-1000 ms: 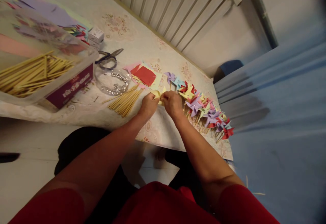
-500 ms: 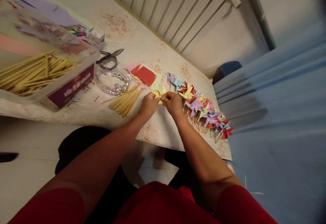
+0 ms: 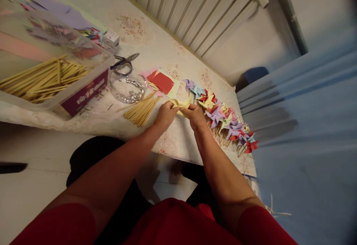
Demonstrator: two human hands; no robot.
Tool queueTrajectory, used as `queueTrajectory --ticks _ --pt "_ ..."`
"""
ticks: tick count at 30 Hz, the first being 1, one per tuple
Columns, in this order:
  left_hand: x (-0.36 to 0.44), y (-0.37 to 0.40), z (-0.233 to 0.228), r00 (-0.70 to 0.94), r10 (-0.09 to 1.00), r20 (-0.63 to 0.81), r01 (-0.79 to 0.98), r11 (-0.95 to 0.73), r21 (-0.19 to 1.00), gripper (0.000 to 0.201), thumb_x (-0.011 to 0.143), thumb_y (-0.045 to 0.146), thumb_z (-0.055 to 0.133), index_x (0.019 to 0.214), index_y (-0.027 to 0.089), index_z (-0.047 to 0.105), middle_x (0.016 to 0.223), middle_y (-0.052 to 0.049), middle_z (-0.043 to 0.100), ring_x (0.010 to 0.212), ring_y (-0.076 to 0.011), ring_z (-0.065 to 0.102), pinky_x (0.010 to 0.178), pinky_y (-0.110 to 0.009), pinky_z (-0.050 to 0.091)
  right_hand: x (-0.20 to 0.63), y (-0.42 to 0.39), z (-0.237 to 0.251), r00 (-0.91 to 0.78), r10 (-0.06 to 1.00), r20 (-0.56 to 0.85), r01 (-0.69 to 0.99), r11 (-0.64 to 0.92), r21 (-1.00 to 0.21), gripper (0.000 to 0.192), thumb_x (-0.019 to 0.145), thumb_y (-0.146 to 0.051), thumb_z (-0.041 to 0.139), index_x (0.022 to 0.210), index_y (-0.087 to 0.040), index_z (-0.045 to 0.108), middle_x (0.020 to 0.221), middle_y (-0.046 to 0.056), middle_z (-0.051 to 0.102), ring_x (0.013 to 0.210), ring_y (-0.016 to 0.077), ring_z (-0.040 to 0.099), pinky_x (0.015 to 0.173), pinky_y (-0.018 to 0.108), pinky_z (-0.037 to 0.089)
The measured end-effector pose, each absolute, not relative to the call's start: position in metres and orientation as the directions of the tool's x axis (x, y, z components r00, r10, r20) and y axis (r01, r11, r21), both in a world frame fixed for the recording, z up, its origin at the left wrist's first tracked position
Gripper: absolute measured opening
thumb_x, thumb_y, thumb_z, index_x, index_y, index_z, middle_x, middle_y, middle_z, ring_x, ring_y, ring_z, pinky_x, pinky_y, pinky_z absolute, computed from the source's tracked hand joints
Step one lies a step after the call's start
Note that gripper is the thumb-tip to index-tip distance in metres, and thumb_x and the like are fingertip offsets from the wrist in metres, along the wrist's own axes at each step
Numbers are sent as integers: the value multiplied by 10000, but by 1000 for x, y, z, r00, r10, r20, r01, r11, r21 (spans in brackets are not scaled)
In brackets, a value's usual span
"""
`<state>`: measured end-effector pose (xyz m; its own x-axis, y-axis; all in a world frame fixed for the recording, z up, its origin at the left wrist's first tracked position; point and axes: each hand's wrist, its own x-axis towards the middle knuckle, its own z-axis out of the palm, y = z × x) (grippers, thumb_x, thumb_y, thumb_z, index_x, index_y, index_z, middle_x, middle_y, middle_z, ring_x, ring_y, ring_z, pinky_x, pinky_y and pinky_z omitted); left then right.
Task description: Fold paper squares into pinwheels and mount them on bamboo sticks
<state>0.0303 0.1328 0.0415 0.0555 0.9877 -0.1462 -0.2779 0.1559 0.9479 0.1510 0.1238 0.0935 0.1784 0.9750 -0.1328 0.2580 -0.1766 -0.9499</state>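
The person wears a red top with short sleeves that end above the elbows, leaving both forearms bare. The left hand and right hand are bare too, without gloves. Dark trousers cover the legs.

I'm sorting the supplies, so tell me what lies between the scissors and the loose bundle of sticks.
In the head view, a clear round dish holding small silvery pieces sits between the scissors and the loose bundle of sticks.
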Motion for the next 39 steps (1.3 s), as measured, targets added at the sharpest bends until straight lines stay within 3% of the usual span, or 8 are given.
queueTrajectory --ticks 3,9,21,34,39 --pt "31 134 39 58 995 -84 -279 97 955 109 720 267 615 756 169 583 713 17 566 718 -139 516 658 -250 422 150 123 91 159 979 -126 214 -159 -964 320 524 -402 797 675 -171 634 596 -57 582 542 83 449 565 236 341" --pt "32 133 40 50 991 -126 -292 135 947 120 701 242 657 776 165 605 691 13 579 723 -148 546 674 -264 454 157 125 88 113 981 -156 171 -174 -970 299 531 -366 801 716 -165 680 629 -40 634 592 110 524 616 248 395" --pt "31 132 42 137 989 -62 -310 102 945 111 706 237 649 766 144 647 669 -2 602 717 -166 580 646 -267 471 164 125 90 65 978 -197 204 -206 -957 309 538 -374 807 738 -166 696 672 -24 669 605 118 537 610 248 398" --pt "31 129 44 129 988 -85 -285 119 951 99 695 189 647 787 154 651 698 -3 622 775 -178 599 695 -275 490 165 125 88 21 978 -210 155 -211 -965 357 525 -384 846 778 -171 714 778 15 732 718 168 638 717 291 476" --pt "32 129 46 154 980 -128 -298 169 939 93 674 203 660 749 153 636 651 9 593 730 -167 576 650 -260 456 169 125 88 -8 977 -214 99 -212 -972 330 520 -344 855 767 -169 724 726 6 730 706 168 639 721 288 477"
